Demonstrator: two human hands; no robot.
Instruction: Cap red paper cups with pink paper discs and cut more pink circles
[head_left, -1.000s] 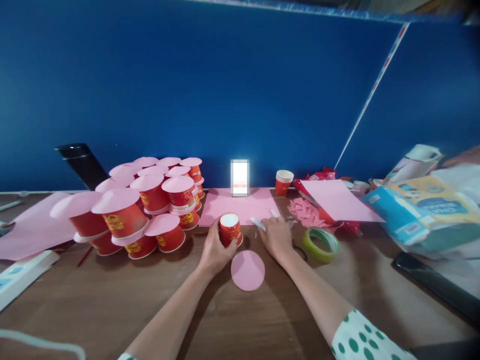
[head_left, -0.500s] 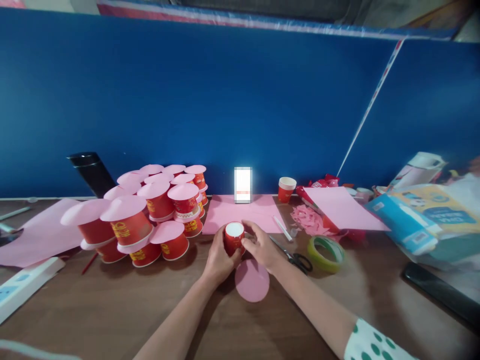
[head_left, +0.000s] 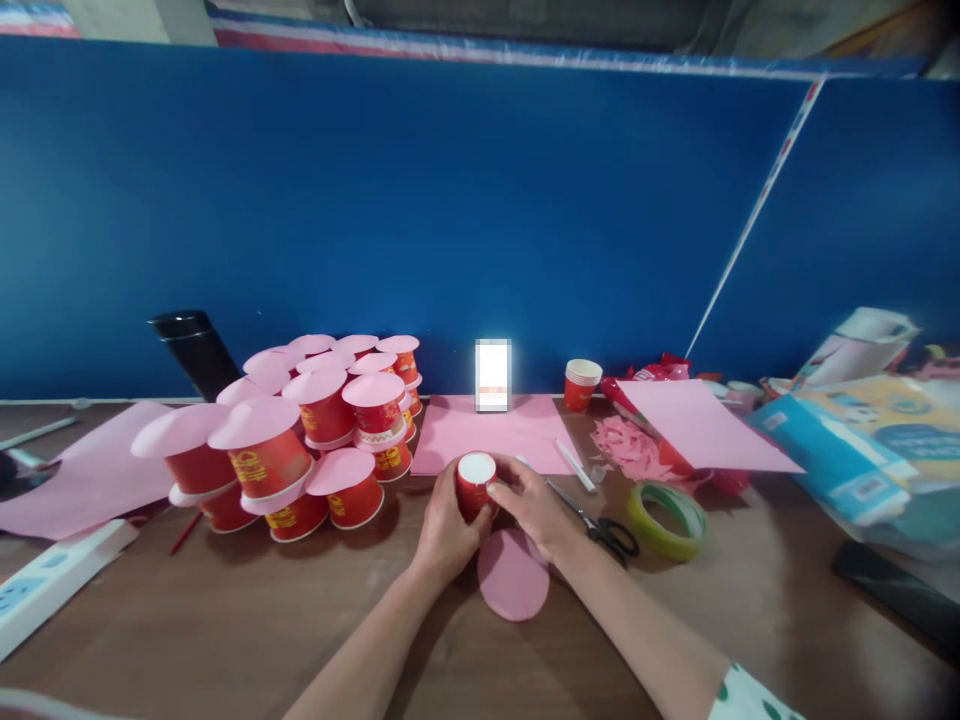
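Note:
Both hands are wrapped round one red paper cup (head_left: 474,494), whose white round end faces up. My left hand (head_left: 448,522) grips its left side, and my right hand (head_left: 534,508) closes on its right side. Just below the hands, a round pink paper disc (head_left: 514,576) lies on the table. To the left stand stacked red paper cups (head_left: 270,464) topped with pink discs such as the front one (head_left: 253,422). Behind the hands lies a pink paper sheet (head_left: 450,428), with a white pen (head_left: 575,466) on its right edge.
Scissors (head_left: 611,535) and a roll of tape (head_left: 667,520) lie right of my right hand. Beyond them are pink paper scraps (head_left: 630,447), nested cups (head_left: 582,386) and a blue package (head_left: 832,450). A lit phone (head_left: 493,376) stands at the back; a power strip (head_left: 64,575) lies at left.
The whole view has shifted slightly right and down. My hands keep hold of the same red paper cup, with little change in their grip.

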